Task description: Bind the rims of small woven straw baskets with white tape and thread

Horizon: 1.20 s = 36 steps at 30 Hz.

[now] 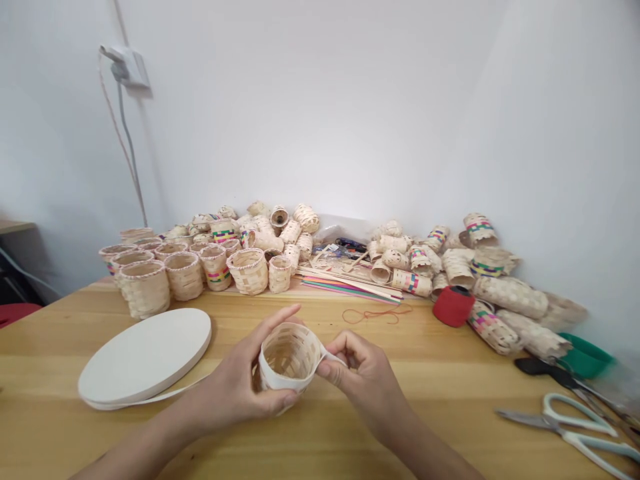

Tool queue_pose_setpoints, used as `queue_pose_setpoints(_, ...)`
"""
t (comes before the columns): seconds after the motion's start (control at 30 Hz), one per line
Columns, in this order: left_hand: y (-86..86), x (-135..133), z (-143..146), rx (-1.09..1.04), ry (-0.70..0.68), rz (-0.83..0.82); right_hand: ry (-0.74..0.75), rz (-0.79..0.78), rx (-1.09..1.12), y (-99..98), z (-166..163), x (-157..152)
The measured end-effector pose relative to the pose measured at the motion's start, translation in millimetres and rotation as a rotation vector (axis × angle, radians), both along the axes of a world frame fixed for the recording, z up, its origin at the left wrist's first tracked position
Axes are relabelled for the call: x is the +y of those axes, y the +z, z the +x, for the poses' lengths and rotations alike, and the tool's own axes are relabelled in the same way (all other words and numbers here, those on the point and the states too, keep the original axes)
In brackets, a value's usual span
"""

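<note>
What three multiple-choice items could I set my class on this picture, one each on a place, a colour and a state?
1. Where is the round white disc relative to the left hand? A) left of it B) right of it C) under it
2. What colour is the wound spool? A) yellow B) red C) blue
3. How is the small woven basket held? A) not at all B) upside down in one hand C) in both hands, a white strip around it

1 A: the disc lies left of that hand.
2 B: the spool shows red.
3 C: the right hand pinches the strip at the basket.
</note>
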<state>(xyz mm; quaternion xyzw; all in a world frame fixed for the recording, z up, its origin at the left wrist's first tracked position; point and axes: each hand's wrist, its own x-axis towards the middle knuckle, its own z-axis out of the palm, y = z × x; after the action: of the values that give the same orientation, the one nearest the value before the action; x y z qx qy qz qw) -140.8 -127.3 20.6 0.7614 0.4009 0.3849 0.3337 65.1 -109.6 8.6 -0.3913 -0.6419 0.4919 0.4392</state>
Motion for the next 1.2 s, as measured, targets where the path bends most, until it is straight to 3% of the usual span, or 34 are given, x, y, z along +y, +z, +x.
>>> queue_pose_setpoints(0.97, -1.5, 2.8, 0.2, -0.026, -0.006, -0.041, 0.023, 0.052, -0.036, -1.7, 1.8, 0.7)
queue_pose_setpoints(1.2, -7.0, 0.5, 2.7, 0.04, 0.069, 0.05, -0.038, 0.065, -0.053, -1.2, 2.8, -1.9)
